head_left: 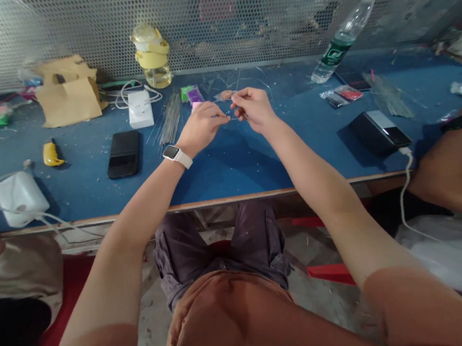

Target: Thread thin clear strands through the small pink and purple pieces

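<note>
Both hands meet above the blue table [232,178]. My left hand [204,126], with a white watch on its wrist, is closed in a pinch; what looks like a short piece of thin wire shows at its fingertips. Just to its right, my right hand [255,110] is pinched too, and whatever it holds is too small to make out. A bundle of thin grey wires [170,118] lies left of my left hand. Small green and purple bags [193,94] lie behind that hand. A little clear bag with orange-brown contents [225,95] is behind the fingertips.
To the left are a black phone [123,154], a white power bank [140,109], a yellow cutter [53,154] and a yellow-lidded bottle [153,58]. A water bottle [340,46], a black box-like device [380,132] and more wires [389,92] stand right. Co-workers' arms [455,164] flank me.
</note>
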